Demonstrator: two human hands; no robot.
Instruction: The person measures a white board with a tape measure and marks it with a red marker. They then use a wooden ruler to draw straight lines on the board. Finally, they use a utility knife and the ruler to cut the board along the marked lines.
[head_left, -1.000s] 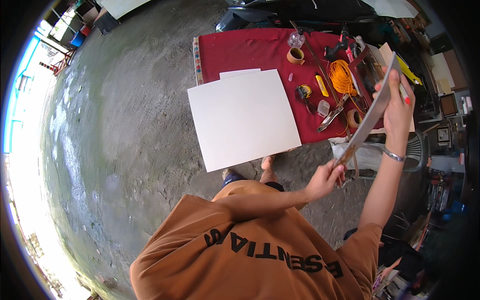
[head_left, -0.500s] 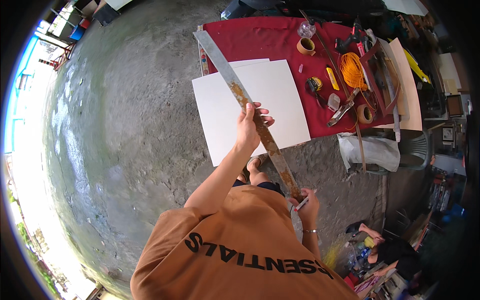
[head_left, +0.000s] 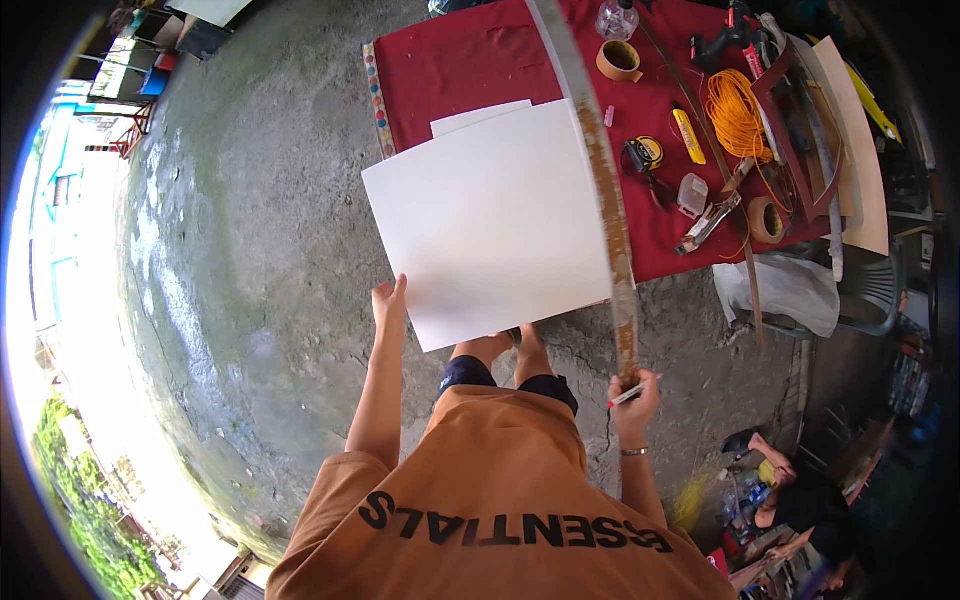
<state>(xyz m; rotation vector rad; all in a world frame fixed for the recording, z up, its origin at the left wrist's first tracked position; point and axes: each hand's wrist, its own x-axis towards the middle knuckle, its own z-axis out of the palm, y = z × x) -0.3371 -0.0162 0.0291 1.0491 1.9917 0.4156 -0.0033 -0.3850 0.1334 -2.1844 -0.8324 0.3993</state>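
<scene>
My right hand is closed round the near end of a long, flat, rust-stained metal bar. A slim white pen with a red end is held in the same fingers. The bar slants away from me along the right side of a large white board. At the board's left edge, my left hand is closed, thumb up against the edge, its other fingers partly hidden. Another white sheet peeks out beneath the board's far edge. Both lie on a table with a red cloth.
Right of the bar are a tape measure, yellow cutter, orange cord, tape rolls, a clear plastic box and a drill. A plastic chair stands beside the table. Another person is at lower right.
My left hand has let go of the bar and moved down-left to the board's edge. The bar has swung right, off the board's middle. More of the sheet underneath shows.
</scene>
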